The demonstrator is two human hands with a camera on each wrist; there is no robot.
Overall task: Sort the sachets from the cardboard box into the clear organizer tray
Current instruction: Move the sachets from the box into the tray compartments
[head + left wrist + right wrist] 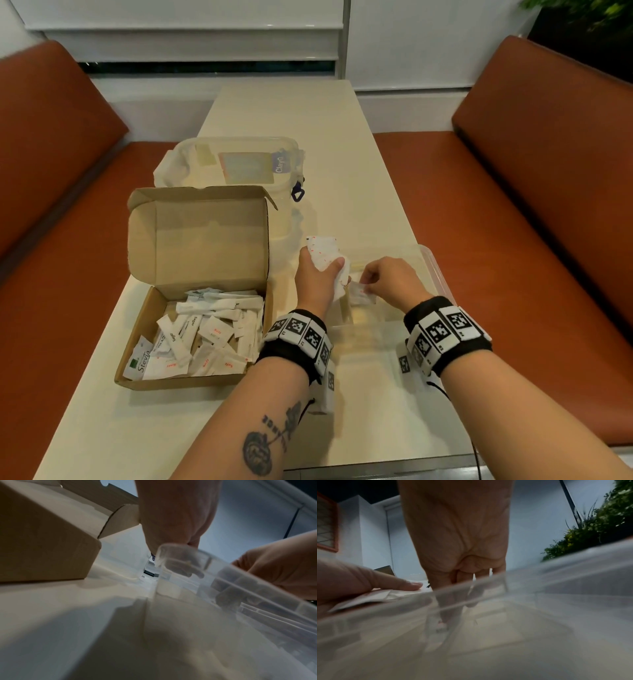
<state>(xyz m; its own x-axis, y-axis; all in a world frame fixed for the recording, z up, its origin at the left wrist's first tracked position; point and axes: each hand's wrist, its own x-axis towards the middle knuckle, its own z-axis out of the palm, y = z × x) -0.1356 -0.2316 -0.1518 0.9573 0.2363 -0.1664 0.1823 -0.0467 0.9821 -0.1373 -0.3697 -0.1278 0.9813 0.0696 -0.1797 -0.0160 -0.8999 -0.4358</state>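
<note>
An open cardboard box (147, 342) on the left of the table holds several white sachets (205, 335). My left hand (320, 270) grips a bunch of white sachets with red print (322, 251) just above the left edge of the clear organizer tray (432, 263). My right hand (368, 284) pinches a single sachet (362, 295) low inside the tray, close to the left hand. In the left wrist view the left hand (175, 513) hangs over the tray's corner (180, 555) beside the box (42, 540). In the right wrist view the right hand's fingers (458, 577) reach down behind the tray wall (547, 574).
A clear lidded container (239, 164) stands behind the box, with the box's raised lid (205, 233) in front of it. Orange bench seats (513, 240) flank the narrow cream table (308, 113). A green plant (599, 527) is off to the right.
</note>
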